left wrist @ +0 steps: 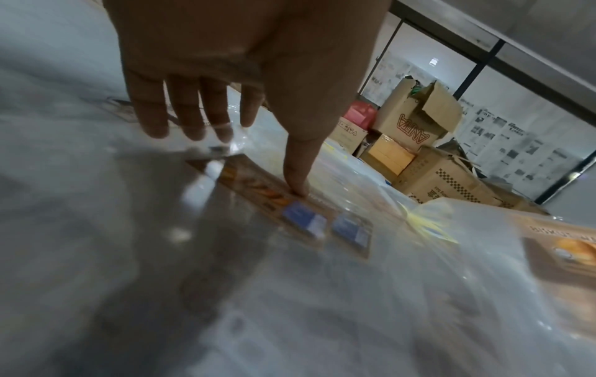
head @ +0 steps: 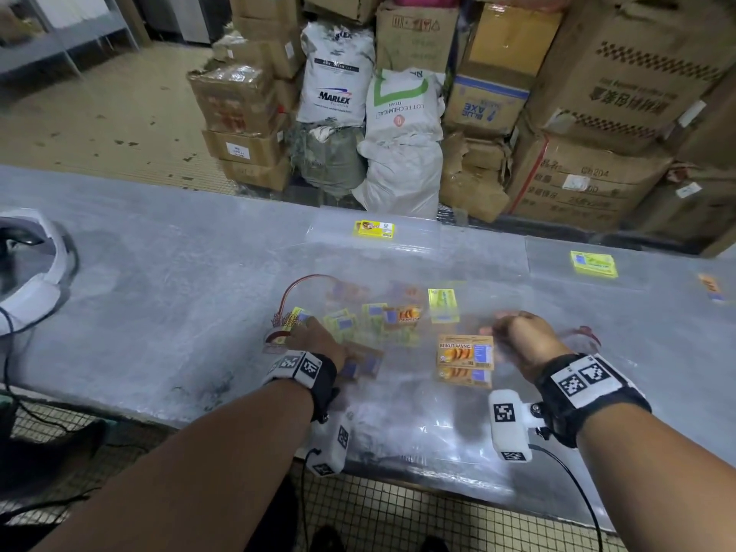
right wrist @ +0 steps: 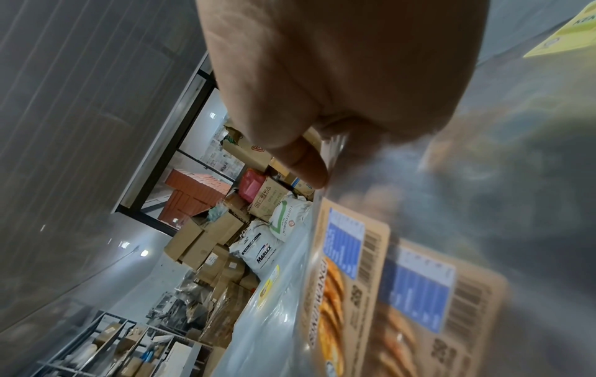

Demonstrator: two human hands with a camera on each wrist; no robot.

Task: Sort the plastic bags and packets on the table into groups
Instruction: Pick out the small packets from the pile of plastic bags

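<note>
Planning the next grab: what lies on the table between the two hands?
In the head view, Biskut Wangi bags with orange labels lie between left hand and right hand.

The left hand [head: 314,338] covered part of the pile of bags [head: 370,324], whose labels were too blurred to read. The right hand [right wrist: 338,76] hid its own fingers; a yellow label [right wrist: 567,35] was cut off by the edge.

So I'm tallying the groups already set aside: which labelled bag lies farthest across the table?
The clear bag with the yellow label at the far edge. The green-yellow labelled bag lies nearer and further right.
</note>
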